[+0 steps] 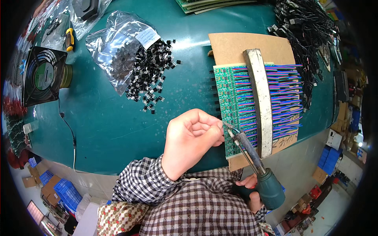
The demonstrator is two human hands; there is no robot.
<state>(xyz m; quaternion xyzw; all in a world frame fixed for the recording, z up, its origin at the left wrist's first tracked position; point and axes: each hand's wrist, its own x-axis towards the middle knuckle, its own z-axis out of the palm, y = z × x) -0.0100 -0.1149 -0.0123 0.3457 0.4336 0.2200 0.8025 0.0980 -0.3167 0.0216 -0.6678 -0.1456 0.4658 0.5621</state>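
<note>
My left hand point(193, 137) is closed in a pinch at the left edge of a row of small green circuit boards point(228, 90). Whatever lies between its fingertips is hidden. A soldering iron point(269, 188) with a dark green handle is gripped in my right hand point(248, 182), which is partly behind that handle. The iron's tip meets the boards' edge right beside my left fingertips. Blue, red and black wires point(281, 92) run rightward from the boards. Across them lies a worn metal bar point(260, 102), and brown fibreboard point(252, 47) is underneath. Black parts stick out along the boards' left edge.
Small black three-legged components point(151, 69) spill from a clear plastic bag point(110, 47) on the green table point(118, 137). A fan point(44, 76) and yellow-black screwdriver point(69, 39) are at left. Black cables point(303, 35) heap at far right; more circuit boards point(208, 5) are stacked at the back.
</note>
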